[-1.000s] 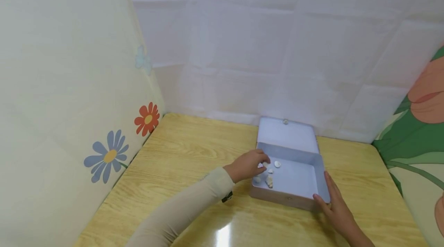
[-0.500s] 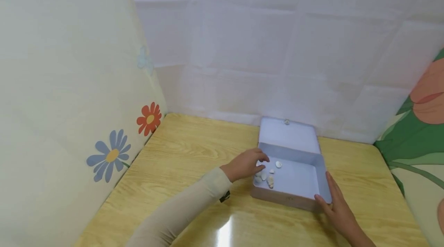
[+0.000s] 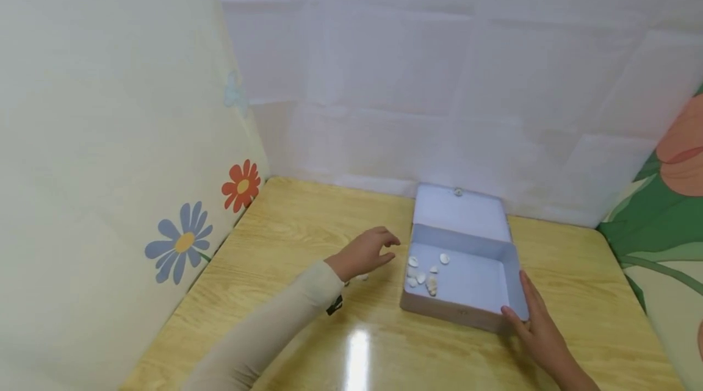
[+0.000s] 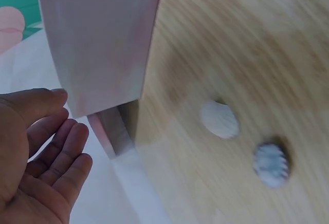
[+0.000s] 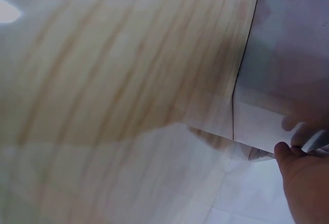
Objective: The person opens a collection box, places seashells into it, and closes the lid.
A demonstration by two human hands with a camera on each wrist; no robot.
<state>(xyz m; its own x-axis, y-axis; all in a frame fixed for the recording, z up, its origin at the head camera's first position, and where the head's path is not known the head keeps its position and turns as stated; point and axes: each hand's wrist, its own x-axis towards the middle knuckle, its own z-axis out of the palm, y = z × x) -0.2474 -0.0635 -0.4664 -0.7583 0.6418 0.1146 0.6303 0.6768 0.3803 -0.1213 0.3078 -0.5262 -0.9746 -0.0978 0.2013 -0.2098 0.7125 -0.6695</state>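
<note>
A pinkish box [image 3: 461, 316] with a pale inside stands on the table, its hinged lid [image 3: 460, 211] laid back. Several white seashells [image 3: 420, 278] lie along the left of its floor, one of them long and knobbly. Left of the box my left hand [image 3: 368, 252] is in the air, fingers loosely bent, holding nothing. Two more shells rest on the table below that hand: a white ribbed shell [image 4: 220, 119] and a greyish ridged shell [image 4: 271, 165]. My right hand [image 3: 540, 330] grips the box's front right corner, thumb at the rim and fingers along the outer side.
The wood-grain table [image 3: 307, 214] meets a white cloth backdrop [image 3: 351, 74] just behind the lid. A flower-printed panel [image 3: 110, 135] borders the left side. Another printed panel [image 3: 659, 226] borders the right.
My left hand has let go of a white shell inside the box and moved left, out past the box's left wall. The right hand stays at the box's corner.
</note>
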